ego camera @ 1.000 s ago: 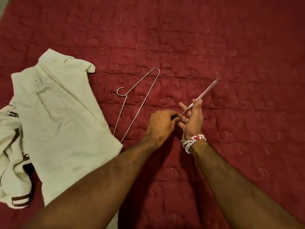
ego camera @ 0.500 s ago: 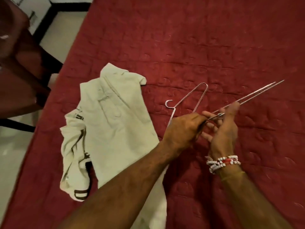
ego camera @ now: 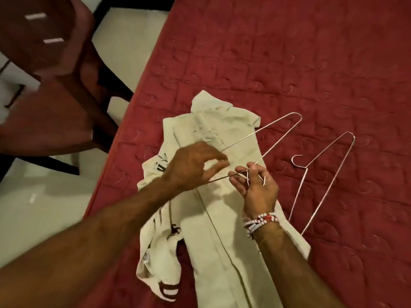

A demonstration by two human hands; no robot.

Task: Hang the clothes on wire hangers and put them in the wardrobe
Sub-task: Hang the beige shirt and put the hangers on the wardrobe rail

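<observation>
red quilted bedspread (ego camera: 289,63) fills most of what we see, and on it, near the bed's left edge, lies a cream garment (ego camera: 222,230) stretched lengthwise toward us; its lower end is cut off by the bottom of the frame and partly covered by both forearms, so we cannot tell for certain what kind of piece it is. a second cream piece with dark brown bands (ego camera: 160,263) is bunched against its left side, half tucked under the left arm. our right hand (ego camera: 259,192), with beaded bracelets (ego camera: 261,221) at the wrist, is curled around the neck of a wire hanger (ego camera: 262,129), thumb and fingers pinching where the wires meet, the hook resting across the palm. the hanger hangs tilted above the cream garment, its far corner reaching out over the bedspread; one of its arms runs behind the left hand and is lost there. our left hand (ego camera: 191,166) hovers over the garment just beside the right, fingers loosely bent and parted with nothing pinched between them; it is smeared by motion, and we cannot tell whether it touches the wire passing beneath it. a second hanger (ego camera: 306,168) lies flat on the bedspread to the right, just beside the garment's edge. at the left, a dark reddish chair (ego camera: 55,85) over pale floor (ego camera: 44,207) is too blurred to make out.
</observation>
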